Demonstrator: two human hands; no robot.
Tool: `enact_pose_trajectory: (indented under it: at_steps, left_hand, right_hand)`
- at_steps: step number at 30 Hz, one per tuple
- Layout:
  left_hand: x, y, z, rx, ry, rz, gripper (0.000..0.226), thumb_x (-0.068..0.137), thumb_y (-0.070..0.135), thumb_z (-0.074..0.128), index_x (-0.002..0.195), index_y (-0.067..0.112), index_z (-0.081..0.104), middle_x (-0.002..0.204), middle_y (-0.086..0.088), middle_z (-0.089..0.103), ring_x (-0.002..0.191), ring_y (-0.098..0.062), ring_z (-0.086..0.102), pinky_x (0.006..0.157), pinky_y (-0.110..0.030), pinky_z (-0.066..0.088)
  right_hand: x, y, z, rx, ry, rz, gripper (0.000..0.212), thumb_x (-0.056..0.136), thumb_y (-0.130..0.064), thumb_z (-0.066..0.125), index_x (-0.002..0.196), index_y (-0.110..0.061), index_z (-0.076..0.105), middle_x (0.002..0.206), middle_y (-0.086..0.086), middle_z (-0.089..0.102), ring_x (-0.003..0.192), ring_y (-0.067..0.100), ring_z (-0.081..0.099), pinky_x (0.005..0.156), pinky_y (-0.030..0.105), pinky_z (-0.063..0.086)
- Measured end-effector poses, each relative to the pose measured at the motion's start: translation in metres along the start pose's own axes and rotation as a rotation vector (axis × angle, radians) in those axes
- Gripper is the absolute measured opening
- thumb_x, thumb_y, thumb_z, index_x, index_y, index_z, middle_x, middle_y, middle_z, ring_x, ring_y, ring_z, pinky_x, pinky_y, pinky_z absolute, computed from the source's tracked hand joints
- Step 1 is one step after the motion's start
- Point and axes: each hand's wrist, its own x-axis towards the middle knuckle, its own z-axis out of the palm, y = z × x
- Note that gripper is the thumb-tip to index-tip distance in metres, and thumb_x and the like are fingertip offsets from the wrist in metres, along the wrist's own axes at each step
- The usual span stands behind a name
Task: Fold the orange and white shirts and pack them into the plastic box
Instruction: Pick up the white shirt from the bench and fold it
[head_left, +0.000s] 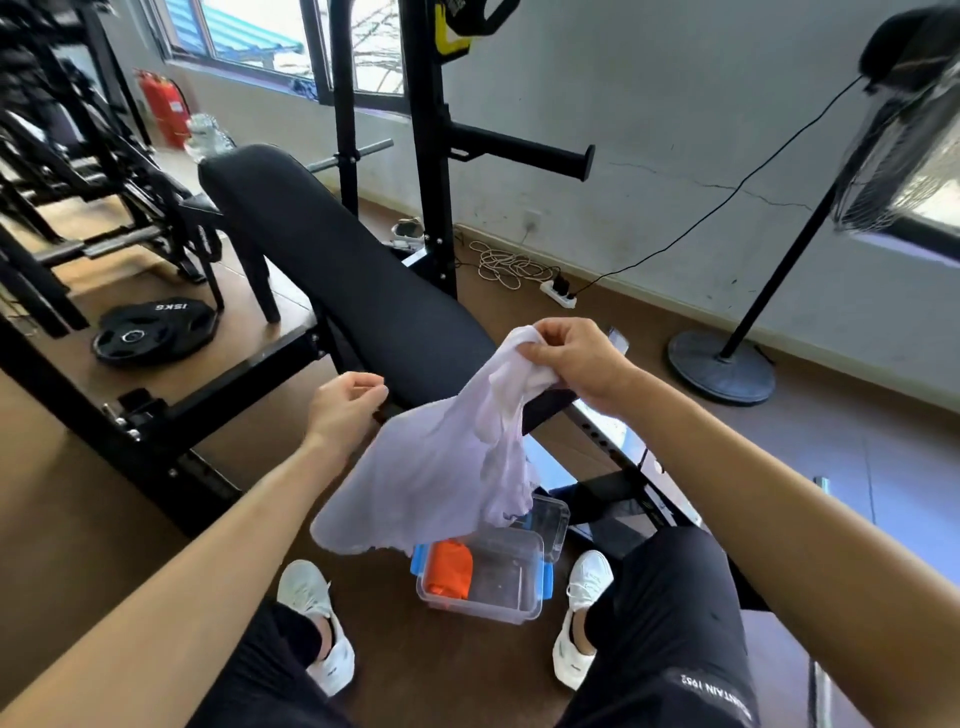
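Observation:
The white shirt (441, 467) hangs crumpled in the air in front of the black bench. My right hand (576, 358) pinches its upper edge. My left hand (345, 402) hovers just left of the cloth with fingers loosely curled and holds nothing. Below the shirt, on the floor between my feet, stands the clear plastic box (506, 587) with blue clips. The folded orange shirt (449, 569) lies in its left part. The hanging shirt hides the box's far left corner.
A black padded bench (332, 260) runs away from me, with a black rack (426, 156) behind it. The box's clear lid (550, 525) lies behind the box. A weight plate (153, 332) lies on the floor at left. A fan stand (722, 369) and a power strip (558, 291) are at right.

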Motion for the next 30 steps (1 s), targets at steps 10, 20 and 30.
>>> enact_pose_trajectory:
  at_steps: [10, 20, 30]
  left_hand:
    - [-0.042, 0.055, 0.053, -0.194, -0.37, 0.174, 0.022, 0.092, 0.029, 0.072, 0.095, 0.007, 0.075, 0.096, -0.021, 0.072, 0.08, -0.018, 0.063, 0.078, -0.03, 0.054]
    - [-0.018, 0.086, 0.043, -0.271, -0.283, 0.205, 0.014, 0.099, 0.014, 0.061, 0.087, 0.013, 0.07, 0.088, -0.01, 0.066, 0.085, -0.024, 0.059, 0.083, -0.04, 0.049]
    - [-0.02, 0.12, 0.04, -0.039, -0.473, 0.343, 0.025, 0.101, 0.011, 0.055, 0.121, 0.019, 0.066, 0.107, -0.011, 0.074, 0.096, -0.021, 0.072, 0.085, -0.034, 0.061]
  right_hand:
    - [0.018, -0.022, 0.02, 0.315, -0.041, 0.133, 0.019, 0.091, 0.0, 0.065, 0.11, -0.001, 0.068, 0.093, 0.013, 0.069, 0.078, 0.02, 0.069, 0.063, 0.027, 0.059]
    - [0.001, 0.028, -0.024, 0.382, 0.295, 0.233, 0.023, 0.088, -0.001, 0.071, 0.109, -0.009, 0.067, 0.079, 0.003, 0.063, 0.065, 0.016, 0.058, 0.071, 0.031, 0.055]
    - [-0.046, 0.112, 0.035, 0.187, 0.177, 0.331, 0.026, 0.085, -0.022, 0.078, 0.108, -0.012, 0.069, 0.086, 0.003, 0.067, 0.07, 0.014, 0.062, 0.062, 0.026, 0.053]
